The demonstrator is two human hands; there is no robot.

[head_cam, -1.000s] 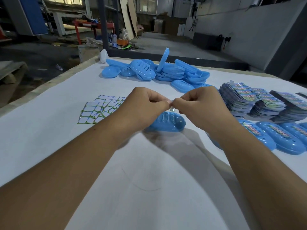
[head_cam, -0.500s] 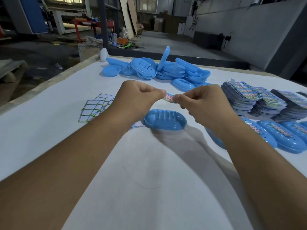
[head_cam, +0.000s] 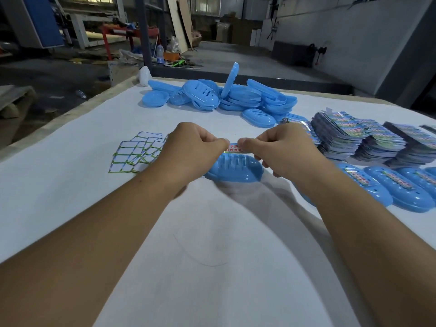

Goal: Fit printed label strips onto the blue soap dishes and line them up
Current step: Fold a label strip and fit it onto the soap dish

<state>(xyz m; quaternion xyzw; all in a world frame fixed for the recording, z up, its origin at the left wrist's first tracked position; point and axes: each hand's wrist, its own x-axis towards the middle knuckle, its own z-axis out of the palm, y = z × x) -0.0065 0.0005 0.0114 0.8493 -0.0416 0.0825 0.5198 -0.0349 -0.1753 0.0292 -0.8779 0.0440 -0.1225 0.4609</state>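
Dim workshop: grey wall [head_cam: 354, 36] far right, concrete floor [head_cam: 59, 76] beyond, red bench [head_cam: 122, 34] & blue cabinet [head_cam: 44, 20] far left.

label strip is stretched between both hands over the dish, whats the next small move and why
Probably lower the label strip onto the slotted blue soap dish right below. Left hand and right hand each pinch one end, holding it taut above the dish, which bears no label yet.
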